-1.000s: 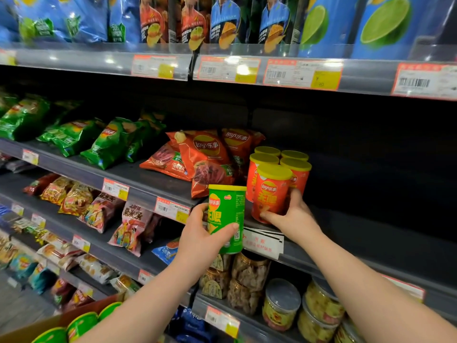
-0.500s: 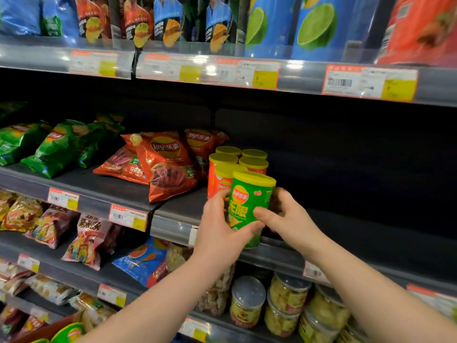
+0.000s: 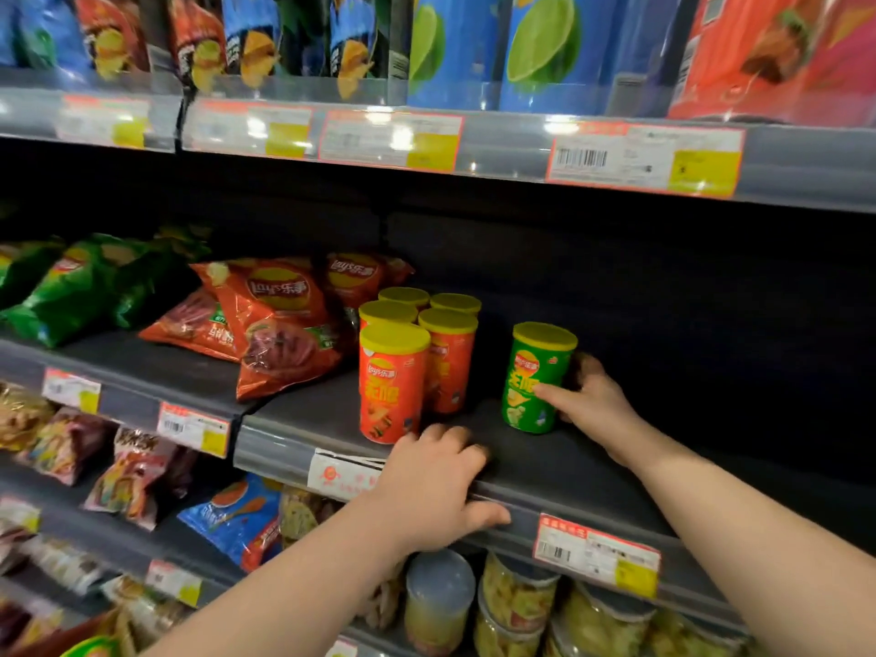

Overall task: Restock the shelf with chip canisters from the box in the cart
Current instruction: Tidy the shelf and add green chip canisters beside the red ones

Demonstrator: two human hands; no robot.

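Note:
A green chip canister (image 3: 533, 379) with a yellow lid stands upright on the dark middle shelf (image 3: 559, 462). My right hand (image 3: 590, 400) grips its right side, thumb across the front and fingers behind. To its left stands a cluster of several orange canisters (image 3: 407, 358) with yellow lids, a gap apart from the green one. My left hand (image 3: 433, 488) rests on the shelf's front edge just below the front orange canister, fingers curled over the lip, thumb on the price rail. The cart and box are almost out of view at the bottom left.
Orange chip bags (image 3: 279, 320) and green chip bags (image 3: 76, 286) lie left of the canisters. The shelf right of the green canister is bare and dark. Price tags (image 3: 595, 557) line the rail. Clear snack jars (image 3: 516, 604) fill the shelf below; bagged chips stand above.
The green canister passed from my left hand to my right and now stands on the shelf right of the orange ones. My left hand dropped to the shelf edge. The view shifted right.

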